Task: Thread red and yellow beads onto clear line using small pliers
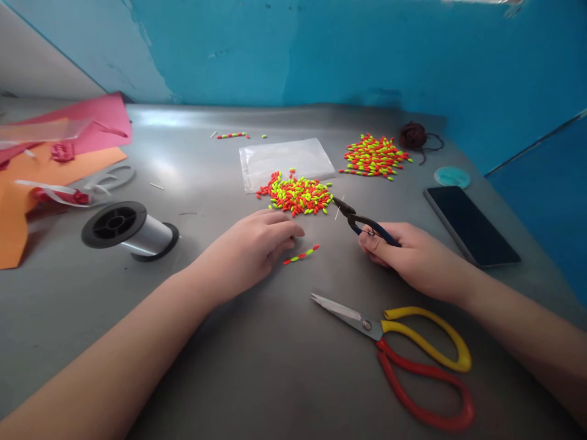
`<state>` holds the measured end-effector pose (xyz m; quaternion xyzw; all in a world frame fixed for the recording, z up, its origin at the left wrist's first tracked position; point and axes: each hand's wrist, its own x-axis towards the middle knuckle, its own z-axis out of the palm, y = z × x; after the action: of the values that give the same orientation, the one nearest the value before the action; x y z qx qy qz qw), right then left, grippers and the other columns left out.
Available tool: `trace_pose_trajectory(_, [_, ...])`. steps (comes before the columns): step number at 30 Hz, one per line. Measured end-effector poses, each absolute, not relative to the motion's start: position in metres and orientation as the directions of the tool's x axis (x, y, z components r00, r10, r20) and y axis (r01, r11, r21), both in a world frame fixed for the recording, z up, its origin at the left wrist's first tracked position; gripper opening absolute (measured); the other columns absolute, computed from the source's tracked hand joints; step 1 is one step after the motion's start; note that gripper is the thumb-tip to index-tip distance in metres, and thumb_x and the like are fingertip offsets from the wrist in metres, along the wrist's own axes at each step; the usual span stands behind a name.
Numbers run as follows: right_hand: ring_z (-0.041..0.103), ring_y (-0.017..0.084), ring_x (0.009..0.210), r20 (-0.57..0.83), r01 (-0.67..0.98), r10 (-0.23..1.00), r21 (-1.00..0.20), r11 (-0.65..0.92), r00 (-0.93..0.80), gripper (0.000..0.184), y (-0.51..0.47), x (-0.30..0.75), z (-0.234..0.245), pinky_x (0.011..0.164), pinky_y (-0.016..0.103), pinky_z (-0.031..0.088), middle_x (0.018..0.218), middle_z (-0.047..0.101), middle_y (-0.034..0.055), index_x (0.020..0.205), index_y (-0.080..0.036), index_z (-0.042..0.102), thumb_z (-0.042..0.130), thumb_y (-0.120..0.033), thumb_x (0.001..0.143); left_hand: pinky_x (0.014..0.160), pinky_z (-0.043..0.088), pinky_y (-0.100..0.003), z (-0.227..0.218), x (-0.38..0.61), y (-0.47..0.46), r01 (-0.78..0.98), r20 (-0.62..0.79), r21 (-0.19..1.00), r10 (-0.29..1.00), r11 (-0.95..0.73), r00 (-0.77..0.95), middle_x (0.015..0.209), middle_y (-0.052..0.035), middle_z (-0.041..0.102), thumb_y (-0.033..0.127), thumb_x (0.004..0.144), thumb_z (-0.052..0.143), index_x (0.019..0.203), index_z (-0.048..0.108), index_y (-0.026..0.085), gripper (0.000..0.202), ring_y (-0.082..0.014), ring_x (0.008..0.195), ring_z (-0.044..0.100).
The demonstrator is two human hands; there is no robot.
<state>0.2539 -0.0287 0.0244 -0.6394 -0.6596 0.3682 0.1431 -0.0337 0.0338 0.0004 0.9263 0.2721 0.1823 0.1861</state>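
Observation:
My right hand (398,250) is wrapped round the dark handles of a pair of pliers (358,220). A thin white sliver (340,209) shows at the pliers' jaws, beside a heap of red and yellow-green beads (300,194). My left hand (252,247) rests just in front of that heap, fingers curled together; whatever they may hold is hidden. Close by its fingertips lies a short row of red and yellow-green beads (301,255). Scissors (367,324) with one yellow and one red handle lie nearer to me, their blades pointing left.
A clear plastic bag (288,156) lies behind the heap, with a second bead pile (373,156) to its right. A phone (470,223) and dark yarn ball (415,135) are at right. A spool (153,235) and coloured sheets (68,165) occupy the left. A blue wall (298,55) closes the back.

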Motion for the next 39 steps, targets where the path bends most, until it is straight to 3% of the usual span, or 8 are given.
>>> trace_pose_trajectory(8, [0.043, 0.017, 0.065, -0.282, 0.739, 0.949, -0.668, -0.089, -0.141, 0.043, -0.029, 0.253, 0.024, 0.059, 0.032, 0.031, 0.069, 0.049, -0.001, 0.075, -0.023, 0.051, 0.053, -0.059, 0.099, 0.08, 0.048, -0.034, 0.003, -0.036, 0.037, 0.415, 0.231, 0.412, 0.533, -0.811, 0.814, 0.098, -0.0083, 0.07, 0.001, 0.095, 0.046, 0.108, 0.071, 0.018, 0.033, -0.0218, 0.089, 0.063])
trace_pose_trajectory(15, [0.044, 0.018, 0.066, -0.28, 0.74, 0.95, -0.666, -0.092, -0.135, 0.044, -0.029, 0.254, 0.023, 0.059, 0.031, 0.031, 0.07, 0.049, -0.0008, 0.075, -0.023, 0.051, 0.052, -0.06, 0.099, 0.083, 0.049, -0.034, 0.0, -0.034, 0.035, 0.45, 0.258, 0.455, 0.598, -0.768, 0.759, 0.101, -0.0091, 0.074, 0.007, 0.099, 0.048, 0.111, 0.074, 0.017, 0.03, -0.0229, 0.094, 0.066])
trace_pose_trajectory(19, [0.044, 0.018, 0.066, -0.276, 0.737, 0.951, -0.67, -0.089, -0.136, 0.044, -0.029, 0.255, 0.023, 0.059, 0.031, 0.031, 0.07, 0.05, -0.0003, 0.076, -0.023, 0.051, 0.052, -0.06, 0.099, 0.086, 0.051, -0.033, 0.004, -0.029, 0.028, 0.417, 0.193, 0.765, 0.793, -0.49, 0.578, 0.103, -0.0063, 0.077, 0.018, 0.099, 0.062, 0.108, 0.076, 0.019, 0.017, -0.02, 0.094, 0.069])
trace_pose_trajectory(22, [0.043, 0.018, 0.065, -0.274, 0.736, 0.952, -0.671, -0.085, -0.139, 0.044, -0.029, 0.255, 0.023, 0.058, 0.031, 0.03, 0.069, 0.049, -0.0006, 0.075, -0.023, 0.05, 0.053, -0.06, 0.099, 0.082, 0.053, -0.028, 0.011, -0.024, 0.025, 0.121, -0.01, 0.992, 0.907, -0.045, 0.422, 0.097, -0.0032, 0.075, 0.023, 0.091, 0.078, 0.105, 0.077, 0.02, 0.015, -0.0155, 0.089, 0.067])
trace_pose_trajectory(25, [0.042, 0.017, 0.065, -0.275, 0.737, 0.951, -0.67, -0.086, -0.139, 0.044, -0.03, 0.255, 0.023, 0.057, 0.031, 0.029, 0.069, 0.048, -0.0009, 0.074, -0.023, 0.049, 0.053, -0.06, 0.099, 0.075, 0.053, -0.026, 0.016, -0.021, 0.025, -0.222, -0.256, 0.909, 0.893, 0.353, 0.37, 0.09, -0.0014, 0.07, 0.018, 0.086, 0.082, 0.105, 0.075, 0.02, 0.02, -0.0116, 0.077, 0.063])
trace_pose_trajectory(27, [0.041, 0.017, 0.064, -0.274, 0.738, 0.951, -0.67, -0.085, -0.14, 0.045, -0.03, 0.255, 0.023, 0.057, 0.031, 0.03, 0.069, 0.047, -0.001, 0.074, -0.023, 0.049, 0.052, -0.06, 0.099, 0.073, 0.054, -0.025, 0.017, -0.019, 0.026, -0.354, -0.352, 0.804, 0.863, 0.477, 0.363, 0.089, -0.0017, 0.069, 0.012, 0.086, 0.078, 0.105, 0.073, 0.019, 0.021, -0.0111, 0.076, 0.063])
trace_pose_trajectory(32, [0.043, 0.018, 0.064, -0.273, 0.75, 0.95, -0.658, -0.068, -0.153, 0.045, -0.029, 0.256, 0.023, 0.058, 0.031, 0.031, 0.069, 0.049, -0.0009, 0.075, -0.023, 0.049, 0.049, -0.06, 0.1, 0.07, 0.054, -0.022, 0.013, -0.018, 0.025, -0.418, -0.41, 0.725, 0.831, 0.548, 0.377, 0.088, -0.0032, 0.068, 0.004, 0.086, 0.074, 0.103, 0.073, 0.017, 0.021, -0.0101, 0.074, 0.063])
trace_pose_trajectory(39, [0.048, 0.019, 0.068, -0.275, 0.827, 0.927, -0.559, 0.062, -0.255, 0.037, -0.031, 0.252, 0.028, 0.06, 0.032, 0.03, 0.072, 0.059, 0.0005, 0.078, -0.024, 0.057, 0.051, -0.052, 0.101, 0.066, 0.051, -0.017, 0.013, -0.017, 0.022, -0.349, -0.379, 0.784, 0.842, 0.513, 0.385, 0.087, -0.0017, 0.069, 0.01, 0.081, 0.085, 0.098, 0.073, 0.014, 0.022, -0.0062, 0.068, 0.06])
